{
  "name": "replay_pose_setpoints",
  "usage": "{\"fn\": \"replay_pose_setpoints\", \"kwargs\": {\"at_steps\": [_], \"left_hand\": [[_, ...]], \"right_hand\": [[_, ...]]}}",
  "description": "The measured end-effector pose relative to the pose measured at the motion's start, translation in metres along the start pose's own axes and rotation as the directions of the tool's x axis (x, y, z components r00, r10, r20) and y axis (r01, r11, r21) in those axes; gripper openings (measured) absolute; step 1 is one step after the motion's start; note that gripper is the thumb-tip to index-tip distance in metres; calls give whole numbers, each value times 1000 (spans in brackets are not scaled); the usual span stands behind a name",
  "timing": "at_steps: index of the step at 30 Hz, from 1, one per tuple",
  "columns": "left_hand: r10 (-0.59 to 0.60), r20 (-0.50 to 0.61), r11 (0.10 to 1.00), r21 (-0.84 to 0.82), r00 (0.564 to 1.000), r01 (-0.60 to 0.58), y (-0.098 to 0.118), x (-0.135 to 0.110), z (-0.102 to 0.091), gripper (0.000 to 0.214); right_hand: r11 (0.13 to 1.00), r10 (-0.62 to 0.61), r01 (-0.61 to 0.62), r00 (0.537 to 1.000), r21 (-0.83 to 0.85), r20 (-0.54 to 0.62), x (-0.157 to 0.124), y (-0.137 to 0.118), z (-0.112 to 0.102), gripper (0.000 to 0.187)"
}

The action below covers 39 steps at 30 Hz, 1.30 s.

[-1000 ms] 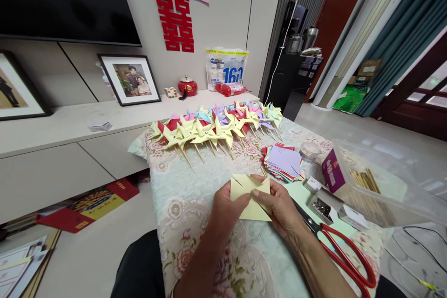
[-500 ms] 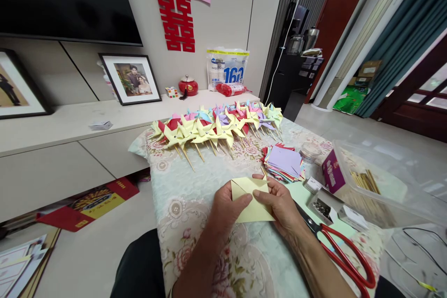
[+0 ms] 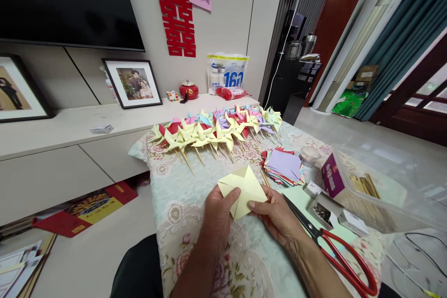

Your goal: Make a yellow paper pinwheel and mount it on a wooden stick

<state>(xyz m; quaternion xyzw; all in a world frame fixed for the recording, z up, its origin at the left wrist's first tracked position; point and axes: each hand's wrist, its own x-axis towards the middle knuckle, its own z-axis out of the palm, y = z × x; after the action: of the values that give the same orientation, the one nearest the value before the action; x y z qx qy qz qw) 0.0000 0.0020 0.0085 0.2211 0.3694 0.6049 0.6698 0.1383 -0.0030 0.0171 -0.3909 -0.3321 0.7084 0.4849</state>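
Paper square (image 3: pixel 244 188) held between left hand (image 3: pixel 218 214) and right hand (image 3: pixel 275 216), above the table (image 3: pixel 181 186). Behind it, a row of pinwheels (image 3: pixel 216 130) lies across the table's far end. Right of the square, a stack of paper sheets (image 3: pixel 283 166); behind that stack's right edge, a small jar (image 3: pixel 309 154). Scissors (image 3: pixel 331 251) lie right of the right hand, beside a tray (image 3: pixel 380 186) holding sticks (image 3: pixel 365 185).

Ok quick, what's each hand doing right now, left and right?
Left hand: closed on the yellow paper square, thumb pressed on its left part.
Right hand: closed on the same paper, pinching its right edge.
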Motion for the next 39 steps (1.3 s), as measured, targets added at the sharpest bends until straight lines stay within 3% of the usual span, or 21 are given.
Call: {"fn": "replay_pose_setpoints", "kwargs": {"at_steps": [3,6,9,14,22,27,32,36,39], "left_hand": [[-19,40,1000,11,999,19,2,-1,0,49],[-76,67,996,51,995,72,4,-2,0,49],[-104,71,993,65,992,99,7,-2,-2,44],[-101,46,993,67,994,98,11,0,-7,40],[-127,139,992,43,982,122,9,-3,-6,43],[-85,62,996,-22,994,86,8,-2,-3,41],[-52,-37,995,-87,998,48,8,2,-3,47],[-4,-69,996,-85,998,-1,5,5,-4,41],[-3,-60,996,-89,998,-2,4,5,-3,41]], "right_hand": [[993,-94,103,983,53,-160,4,1,-4,57],[975,-202,223,923,25,-327,8,0,-10,62],[964,-257,265,891,-32,-375,8,-2,-12,68],[961,-278,259,893,-101,-354,6,-7,-9,72],[975,-223,206,932,-87,-286,3,-7,-12,70],[982,-177,189,945,18,-275,4,-2,-13,58],[990,-79,106,966,96,-248,2,-2,-10,60],[990,-11,29,991,134,-131,-1,-4,-3,64],[994,-20,28,997,110,-72,-1,-1,4,54]]}}
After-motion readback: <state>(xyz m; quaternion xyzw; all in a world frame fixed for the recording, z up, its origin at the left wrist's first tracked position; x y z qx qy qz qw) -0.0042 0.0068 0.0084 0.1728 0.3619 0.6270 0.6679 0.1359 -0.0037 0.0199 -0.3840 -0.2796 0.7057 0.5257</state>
